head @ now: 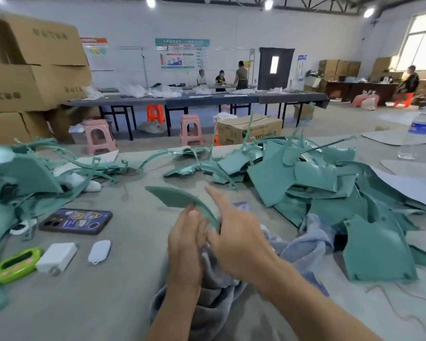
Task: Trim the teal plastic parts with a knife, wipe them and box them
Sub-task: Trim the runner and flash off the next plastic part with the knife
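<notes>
Pinching the curved teal part (180, 198) by its narrow end, the left hand (185, 238) steadies seemingly light, stiff plastic while the right hand (233, 232), fingers straight, lies alongside.

A lane of bare table (133, 217) runs away up the middle, left of the curved teal part (177, 198) gripped by the left hand (182, 244), and widens at the near left. A phone (75, 221), white charger block (57, 257), green gadget (17, 265) and white pouch (99, 251) dot the left. Tangled teal offcuts (35, 173) wall the far left, a heap of teal panels (317, 173) the right, and a grey towel (219, 296) covers the near centre.
</notes>
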{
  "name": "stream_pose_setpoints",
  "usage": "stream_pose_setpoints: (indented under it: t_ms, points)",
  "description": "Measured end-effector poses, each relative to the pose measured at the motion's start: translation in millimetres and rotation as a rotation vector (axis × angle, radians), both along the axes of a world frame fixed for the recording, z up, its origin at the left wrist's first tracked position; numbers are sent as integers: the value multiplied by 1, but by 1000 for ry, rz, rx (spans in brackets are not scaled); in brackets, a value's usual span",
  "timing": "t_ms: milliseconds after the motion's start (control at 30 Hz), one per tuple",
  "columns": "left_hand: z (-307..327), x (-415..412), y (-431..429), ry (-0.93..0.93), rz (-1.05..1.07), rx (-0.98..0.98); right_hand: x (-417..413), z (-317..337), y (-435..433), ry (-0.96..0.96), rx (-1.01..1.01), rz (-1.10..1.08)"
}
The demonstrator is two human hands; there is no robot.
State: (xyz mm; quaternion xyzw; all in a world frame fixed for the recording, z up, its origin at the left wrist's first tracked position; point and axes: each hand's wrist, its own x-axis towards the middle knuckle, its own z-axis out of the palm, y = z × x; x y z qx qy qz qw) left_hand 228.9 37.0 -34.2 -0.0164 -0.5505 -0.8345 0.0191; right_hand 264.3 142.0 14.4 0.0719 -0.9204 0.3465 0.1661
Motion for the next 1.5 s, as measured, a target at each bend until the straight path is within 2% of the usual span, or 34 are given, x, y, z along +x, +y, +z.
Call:
stream_pose_setpoints:
  t_ms: [67, 133, 233, 300, 333, 367, 400, 500, 567, 633, 700, 800, 833, 900, 933, 1000, 1067, 1167, 1367, 1500]
  points:
    - [5, 1, -3, -57, -37, -2, 9, -19, -19, -44, 35, 58]
    - [7, 1, -11, -129, -83, -32, 18, -23, -25, -83, -12, 102]
    - [15, 0, -26, -158, -139, 73, 29, -15, -11, -47, -259, 238]
    - [23, -3, -33, -145, -51, 135, 30, -16, -4, 31, -472, 178]
    - [26, -4, -38, -116, 24, 95, 28, -20, -1, 90, -497, 72]
    - [29, -5, -44, -76, 96, 22, 26, -23, 3, 137, -422, -45]
    - [30, -6, -50, -26, 173, -62, 24, -25, 5, 146, -252, -104]
    - [28, -1, -72, 201, 429, -304, 22, -37, 5, -72, 266, 58]
    - [21, 7, -86, 302, 551, -543, 18, -44, 6, -195, 429, 109]
    - [13, 16, -100, 333, 618, -797, 16, -37, 12, -163, 381, 74]
    - [6, 20, -114, 362, 629, -933, 7, -24, 27, -79, 398, -21]
    - [-7, 19, -125, 375, 620, -1037, -10, 5, 67, 16, 568, -405]
    - [-11, 18, -128, 367, 628, -1055, -14, 12, 81, 20, 580, -546]
    - [-18, 17, -130, 335, 636, -1055, -16, 26, 89, 58, 484, -697]
    - [-21, 18, -129, 336, 643, -1051, -15, 28, 82, 141, 411, -687]
    - [-24, 17, -126, 360, 656, -1055, -11, 25, 47, 253, 297, -471]
    - [-27, 18, -122, 397, 653, -1060, -1, 4, 1, 132, 289, -284]
    - [-28, 21, -120, 408, 605, -1082, 1, -38, -35, -256, 493, -182]
    - [-30, 13, -132, 243, 548, -1068, -4, -68, -32, -341, 474, -145]
    - [-27, 5, -127, 268, 546, -1069, -9, -62, -28, -423, 469, -108]
